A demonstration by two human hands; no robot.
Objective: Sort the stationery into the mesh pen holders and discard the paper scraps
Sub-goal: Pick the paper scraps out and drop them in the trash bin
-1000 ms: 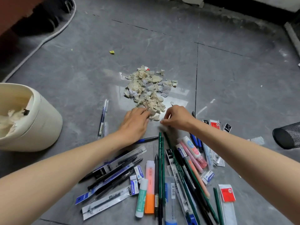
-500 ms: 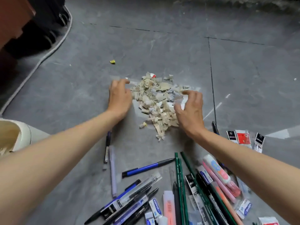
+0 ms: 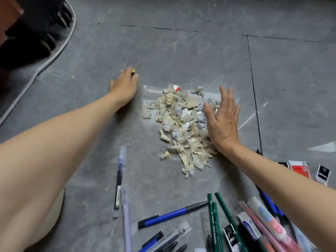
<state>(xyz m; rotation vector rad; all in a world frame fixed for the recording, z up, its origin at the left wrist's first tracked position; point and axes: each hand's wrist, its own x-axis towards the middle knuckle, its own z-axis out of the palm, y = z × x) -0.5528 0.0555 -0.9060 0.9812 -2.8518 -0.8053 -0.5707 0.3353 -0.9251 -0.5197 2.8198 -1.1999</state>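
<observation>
R hand (image 3: pixel 222 120): open, fingers straight and together, set on its little-finger edge, palm facing 9 o'clock. It holds nothing and touches the 3 o'clock flank of the scrap pile (image 3: pixel 181 124).

L hand (image 3: pixel 125 86): palm down, reached out to 11 o'clock of the pile and apart from it. Fingertips are at a lone yellow scrap (image 3: pixel 133 70). Can't tell if it is pinched or only touched, as the fingers hide the contact.

Key relation: the pile sits between the hands, w/ R against it and L well off to 9–10 o'clock. R is the nearer hand. The pile's long axis runs approx 12-to-6, broad at 12 and thinning to a tail at 6. R's palm lies along that axis, so a sweep toward 9 looks natural. L would need to come back to the 9 o'clock side to close the scoop.

The pile rests on a clear plastic sheet (image 3: pixel 147 90). A stray pale scrap (image 3: pixel 165 154) lies just off the pile at 7 o'clock. A tiny speck (image 3: pixel 73 76) lies far out at 9.

In the way: nothing between pile and L. A clear gel pen (image 3: pixel 119 179) lies at 7 o'clock, pointing 12-to-6. A blue pen (image 3: pixel 172 214) and green pencils (image 3: pixel 212 215) lie at 6. Eraser packs (image 3: pixel 299 168) lie at 4, past the R wrist.

A cream edge (image 3: pixel 59 208) shows under the L forearm, prob a bin. No mesh holders in view.
</observation>
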